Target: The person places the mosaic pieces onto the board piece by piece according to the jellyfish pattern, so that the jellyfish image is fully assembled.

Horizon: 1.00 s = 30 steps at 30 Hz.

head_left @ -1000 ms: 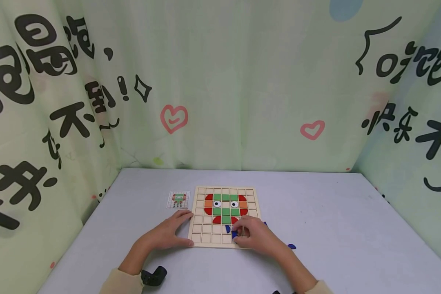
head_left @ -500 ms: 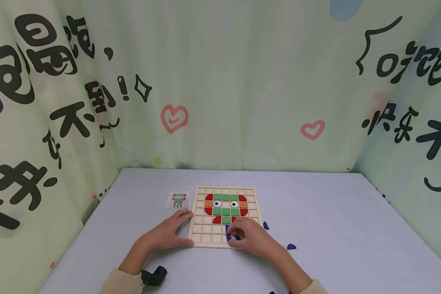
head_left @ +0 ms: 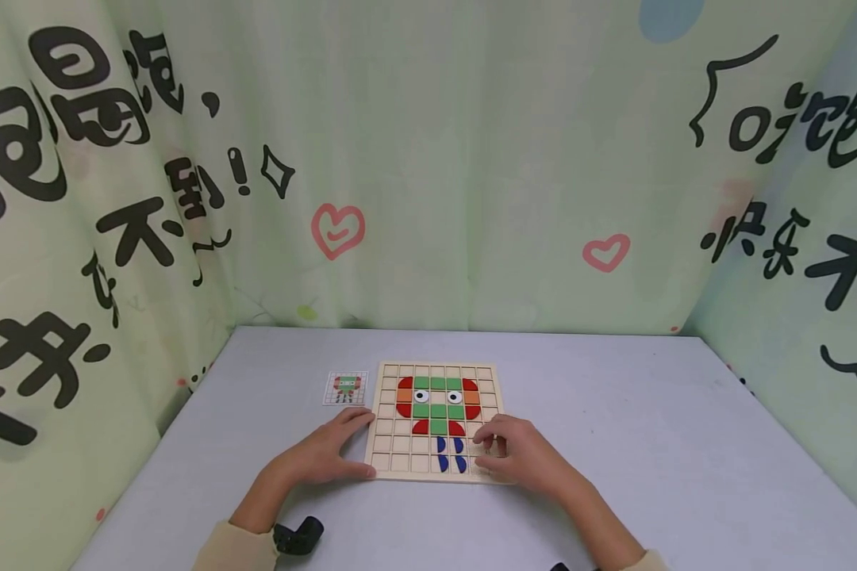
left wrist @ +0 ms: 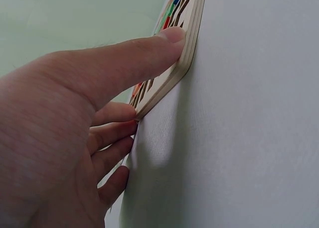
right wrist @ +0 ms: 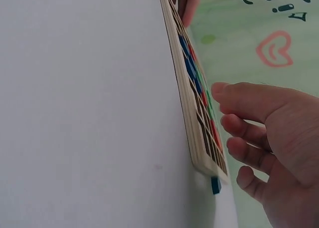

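A wooden grid board (head_left: 391, 446) lies on the table, with green, red and orange pieces and two eye tiles set in its squares. Below them, several blue half-round pieces (head_left: 443, 463) sit in the lower squares. My left hand (head_left: 321, 452) rests at the board's left side; in the left wrist view its thumb (left wrist: 164, 46) presses the top near a corner and its fingers touch the edge. Over the board's right part hovers my right hand (head_left: 524, 452), fingers loosely bent, with nothing seen between them. One blue piece (right wrist: 216, 184) lies beside the board in the right wrist view.
A small pattern card (head_left: 346, 388) with a similar figure lies left of the board. The white table (head_left: 614, 396) meets a printed curtain (head_left: 464, 159) at the back and sides. A black wrist-camera mount (head_left: 298, 536) sits by my left sleeve.
My right hand has let go of a blue half-round piece in the lower squares and moved right, uncovering the blue pieces. The left hand stays in place.
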Each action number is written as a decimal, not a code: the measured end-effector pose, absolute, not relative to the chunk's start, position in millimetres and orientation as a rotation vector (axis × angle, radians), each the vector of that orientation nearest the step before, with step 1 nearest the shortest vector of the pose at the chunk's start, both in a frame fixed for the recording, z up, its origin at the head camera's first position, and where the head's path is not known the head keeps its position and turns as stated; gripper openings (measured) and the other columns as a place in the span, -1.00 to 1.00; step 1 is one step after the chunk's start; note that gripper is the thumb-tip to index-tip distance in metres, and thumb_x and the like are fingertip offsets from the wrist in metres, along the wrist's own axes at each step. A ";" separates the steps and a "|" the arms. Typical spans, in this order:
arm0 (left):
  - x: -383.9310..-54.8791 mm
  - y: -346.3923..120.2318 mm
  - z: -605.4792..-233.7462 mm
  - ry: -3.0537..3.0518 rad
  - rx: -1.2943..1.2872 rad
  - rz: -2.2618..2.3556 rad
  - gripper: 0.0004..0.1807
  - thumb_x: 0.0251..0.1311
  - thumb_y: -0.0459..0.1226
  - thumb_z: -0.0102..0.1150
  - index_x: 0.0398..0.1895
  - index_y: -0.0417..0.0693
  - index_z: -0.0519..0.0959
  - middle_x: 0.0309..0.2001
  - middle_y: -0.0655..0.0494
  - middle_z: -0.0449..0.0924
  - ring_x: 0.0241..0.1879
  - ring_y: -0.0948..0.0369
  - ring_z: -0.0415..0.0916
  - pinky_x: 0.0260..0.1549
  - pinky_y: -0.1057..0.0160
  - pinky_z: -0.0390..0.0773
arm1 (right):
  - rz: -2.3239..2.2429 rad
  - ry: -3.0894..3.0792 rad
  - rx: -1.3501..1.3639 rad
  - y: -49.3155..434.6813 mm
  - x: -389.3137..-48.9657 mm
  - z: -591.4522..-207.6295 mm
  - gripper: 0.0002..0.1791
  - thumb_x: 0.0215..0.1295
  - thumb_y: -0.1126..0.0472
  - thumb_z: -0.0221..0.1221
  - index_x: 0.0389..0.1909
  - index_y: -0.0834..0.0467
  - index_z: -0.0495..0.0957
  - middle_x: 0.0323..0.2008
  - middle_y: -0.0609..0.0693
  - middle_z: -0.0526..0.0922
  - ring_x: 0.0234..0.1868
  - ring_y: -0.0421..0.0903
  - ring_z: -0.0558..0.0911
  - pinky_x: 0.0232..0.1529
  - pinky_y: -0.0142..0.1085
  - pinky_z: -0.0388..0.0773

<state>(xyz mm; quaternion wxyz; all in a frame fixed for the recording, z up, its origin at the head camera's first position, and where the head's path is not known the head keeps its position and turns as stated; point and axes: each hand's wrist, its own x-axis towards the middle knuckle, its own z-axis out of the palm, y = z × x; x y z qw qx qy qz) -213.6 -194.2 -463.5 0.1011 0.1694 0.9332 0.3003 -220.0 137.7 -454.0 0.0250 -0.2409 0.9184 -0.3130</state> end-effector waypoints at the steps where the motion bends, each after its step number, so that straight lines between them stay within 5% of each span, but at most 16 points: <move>1: -213.6 -194.3 -463.6 2.760 0.503 0.884 -0.05 -0.04 0.07 0.42 0.42 -0.04 0.26 0.45 0.01 0.16 0.43 -0.05 0.15 0.34 -0.14 0.25 | -0.970 2.850 -0.731 142.2 -219.8 -453.3 -0.81 0.05 0.21 0.39 -0.28 0.05 0.65 -0.41 -0.18 0.53 -0.41 -0.24 0.44 -0.39 -0.47 0.43; 30: -212.6 -193.3 -464.3 2.759 0.487 0.880 -0.04 -0.05 0.09 0.42 0.42 -0.02 0.26 0.45 0.02 0.15 0.44 -0.06 0.14 0.34 -0.16 0.25 | -0.995 2.822 -0.706 239.6 -204.8 -456.7 -0.69 -0.03 0.07 0.45 -0.23 0.01 0.64 -0.35 -0.17 0.60 -0.39 -0.32 0.44 -0.38 -0.43 0.43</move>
